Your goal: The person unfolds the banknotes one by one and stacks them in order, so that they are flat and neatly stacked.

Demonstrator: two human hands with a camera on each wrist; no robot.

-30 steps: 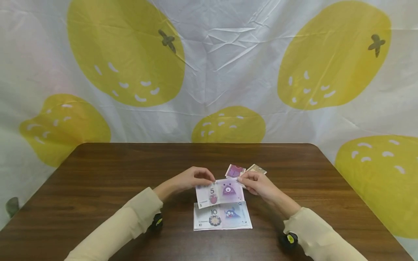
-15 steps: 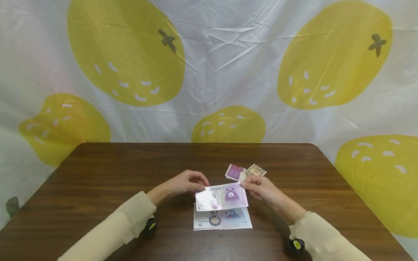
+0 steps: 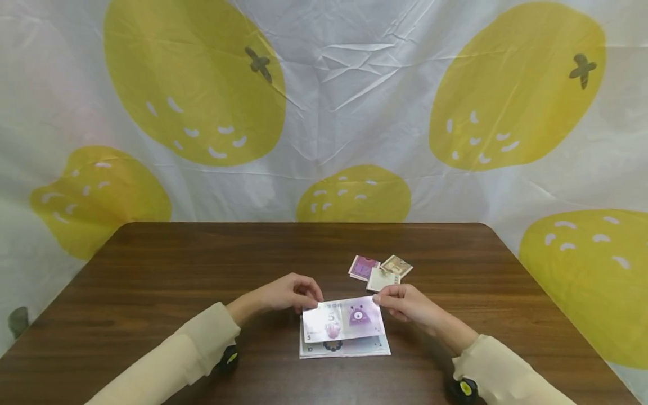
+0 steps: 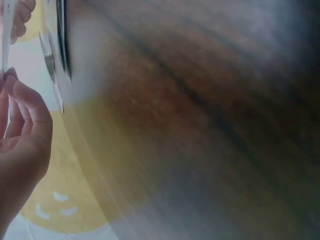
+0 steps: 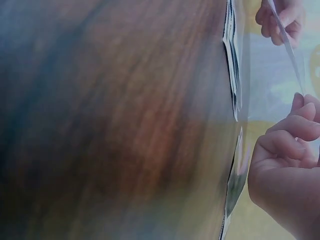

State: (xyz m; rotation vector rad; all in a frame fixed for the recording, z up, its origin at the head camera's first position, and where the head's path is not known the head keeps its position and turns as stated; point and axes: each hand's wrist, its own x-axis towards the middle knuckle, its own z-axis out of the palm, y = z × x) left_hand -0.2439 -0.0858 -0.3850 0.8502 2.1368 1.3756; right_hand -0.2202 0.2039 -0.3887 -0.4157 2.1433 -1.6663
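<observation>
Purple note (image 3: 349, 324), left hand (image 3: 298, 291) pinching at eleven o'clock, right hand (image 3: 407, 304) pinching at one; I'd keep it level over the pile (image 3: 354, 349) peeking at six

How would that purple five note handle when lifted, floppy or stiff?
The purple 5 note is probably light and floppy: both wrist views show a thin sheet. The left hand and right hand pinching its upper edge likely hold it flat. Its glare suggests a smooth, perhaps slippery face.

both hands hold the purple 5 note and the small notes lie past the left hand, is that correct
No: the small notes lie past the right hand, not the left hand, as the head view shows. Both do hold the purple 5 note.
</observation>
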